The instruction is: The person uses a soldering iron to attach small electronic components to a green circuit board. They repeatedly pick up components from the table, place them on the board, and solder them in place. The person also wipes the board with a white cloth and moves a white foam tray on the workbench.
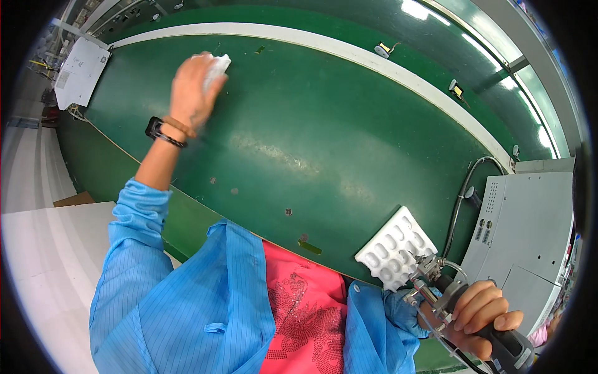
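My left hand [192, 87] is stretched out over the far left of the green tabletop. Its fingers are closed round a crumpled white cloth [217, 70], perhaps a paper wipe, pressed on or just above the surface; the hand is slightly blurred. At the lower right my right hand [483, 318] grips a dispensing gun [455, 293] with a black handle, a metal valve front and thin hoses. The gun's front end overlaps a white tray [381, 240] with several oval hollows, which lies near the table's front edge. Whether the gun touches the tray I cannot tell.
The green tabletop [280, 124] has worn, shiny patches and a yellow-green tape piece [309, 247] near its front edge. A grey metal cabinet [529, 218] and a black cable [458, 206] stand at right. A white panel [81, 71] is at far left. A pale rail [299, 34] borders the back.
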The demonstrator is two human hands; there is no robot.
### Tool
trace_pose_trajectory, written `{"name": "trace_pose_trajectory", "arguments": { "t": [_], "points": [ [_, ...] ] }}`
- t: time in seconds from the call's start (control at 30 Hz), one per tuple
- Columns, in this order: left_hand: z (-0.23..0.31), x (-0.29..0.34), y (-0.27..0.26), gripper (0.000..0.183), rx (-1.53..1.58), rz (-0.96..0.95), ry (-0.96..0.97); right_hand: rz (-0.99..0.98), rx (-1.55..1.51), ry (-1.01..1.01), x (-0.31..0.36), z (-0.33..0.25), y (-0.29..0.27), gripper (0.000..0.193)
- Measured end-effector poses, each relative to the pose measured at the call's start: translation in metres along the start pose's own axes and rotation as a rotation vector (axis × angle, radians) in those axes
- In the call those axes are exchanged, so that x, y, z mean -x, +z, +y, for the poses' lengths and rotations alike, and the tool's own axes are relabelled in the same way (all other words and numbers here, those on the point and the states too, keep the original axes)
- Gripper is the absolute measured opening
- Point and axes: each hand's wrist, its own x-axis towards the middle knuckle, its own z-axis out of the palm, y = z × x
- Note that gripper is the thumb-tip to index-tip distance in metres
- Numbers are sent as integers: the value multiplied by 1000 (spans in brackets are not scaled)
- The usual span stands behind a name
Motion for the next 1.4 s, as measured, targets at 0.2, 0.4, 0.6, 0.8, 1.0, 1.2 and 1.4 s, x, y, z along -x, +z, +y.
{"name": "trace_pose_trajectory", "arguments": {
  "t": [0.2, 0.4, 0.6, 0.8, 1.0, 1.2, 1.4],
  "points": [
    [17, 13, 27, 47, -135, -332, -7, -31, -16, 20, -2, -1, -3, 43],
    [-56, 12, 30, 52, -32, -395, -104, -2, -6, 6, 1, 0, -2, 43],
    [-83, 9, 33, 50, -62, -413, -102, 15, -28, 3, -1, 3, 3, 41],
    [-123, 4, 24, 47, -49, -440, -135, 6, -27, 6, -3, 1, 1, 42],
    [-39, -12, -5, 45, 825, -214, -325, 1, -25, -2, -3, 1, 1, 41],
    [20, 0, 15, 55, 1934, -214, -809, -32, -67, 1, -5, 1, -1, 41],
    [-62, -11, 23, 52, 1750, 199, -995, -35, -72, 2, -5, 3, -3, 41]
  ]
}}
